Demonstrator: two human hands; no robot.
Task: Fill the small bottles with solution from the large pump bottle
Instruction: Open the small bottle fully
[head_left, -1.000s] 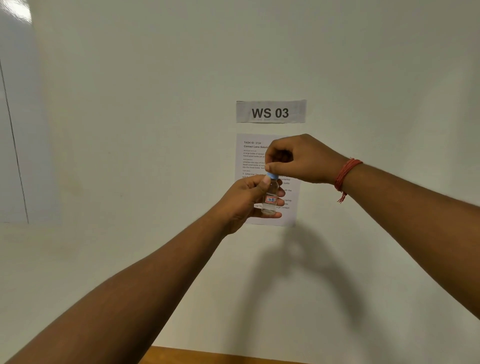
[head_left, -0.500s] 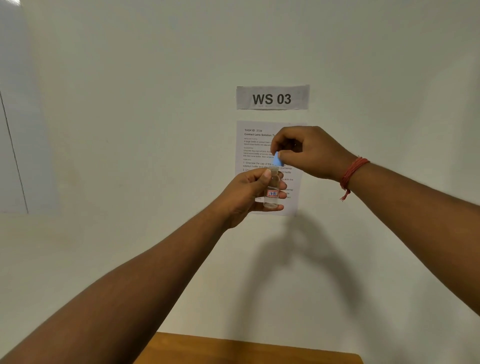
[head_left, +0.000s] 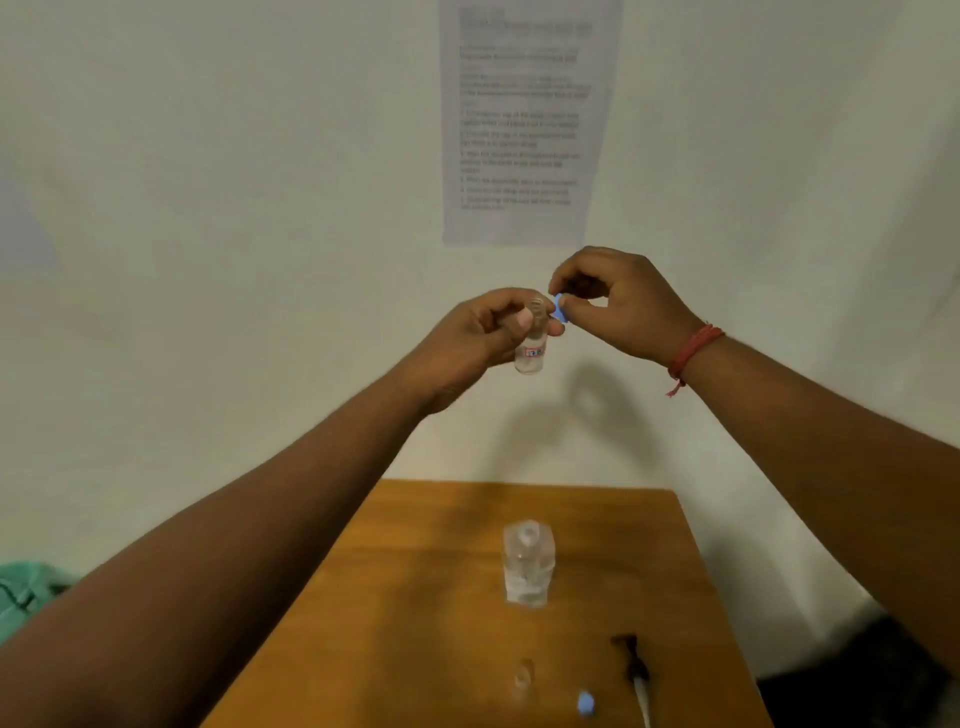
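While the left hand (head_left: 483, 332) holds a small bottle (head_left: 532, 340) upright, well above the bench (head_left: 415, 597), its grip curls round the bottle's upper body, thumb across the front. Neck bare and open; a small label shows low on the glass. Likely held upright so nothing spills and the mouth stays ready for filling.

Right hand (head_left: 618, 306) just beside it, grip pinching a blue cap (head_left: 560, 306) between thumb and forefinger, cap clear of the neck. Red thread band (head_left: 693, 353) on that wrist.

On the bench below: large clear bottle (head_left: 527, 564), standing near mid-bench, top open, no pump on it. To the near right lies a dark pump head with a pale tube (head_left: 636, 680), on its side, apparently taken off to free the mouth for pouring. Near edge: a second small bottle (head_left: 522, 678), blurred, standing, and a second blue cap (head_left: 585, 704) loose just right of it.

Printed sheet (head_left: 519, 119) on the far wall, text unreadable. Green cloth (head_left: 26, 592) at far left.

Judgement: uncapping done; filling of the held bottle comes next.
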